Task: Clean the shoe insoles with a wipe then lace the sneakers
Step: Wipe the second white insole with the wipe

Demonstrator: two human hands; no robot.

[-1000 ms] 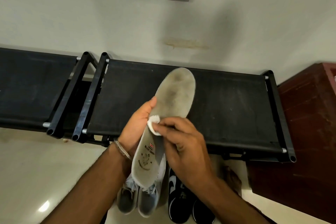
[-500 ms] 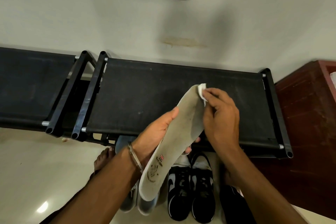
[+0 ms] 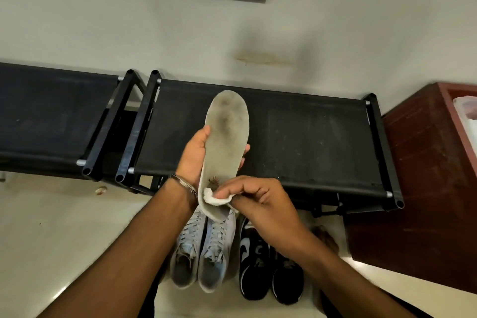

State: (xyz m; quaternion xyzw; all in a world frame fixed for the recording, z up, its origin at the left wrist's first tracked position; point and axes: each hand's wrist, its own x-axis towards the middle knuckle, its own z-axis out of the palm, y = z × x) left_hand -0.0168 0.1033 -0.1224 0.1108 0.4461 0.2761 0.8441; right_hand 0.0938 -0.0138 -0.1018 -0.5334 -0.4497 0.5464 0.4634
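Observation:
A grey, dirt-stained insole [image 3: 227, 137] stands nearly upright in front of me, toe end up. My left hand [image 3: 196, 155] grips it round the middle from behind, thumb on the left edge and fingertips showing at the right edge. My right hand [image 3: 255, 196] pinches a small folded white wipe [image 3: 215, 197] and presses it on the heel end of the insole. Below on the floor stands a pair of pale grey laced sneakers [image 3: 201, 250], toes toward me.
A black fabric shoe rack [image 3: 309, 142] runs behind the insole, with a second rack [image 3: 51, 116] to its left. A black and white pair of sneakers [image 3: 268, 263] sits right of the grey pair. A dark red cabinet [image 3: 423, 188] stands at the right.
My right hand has dragged the wipe from the toe end down to the heel end. The left hand has turned the insole back from a tilt to upright.

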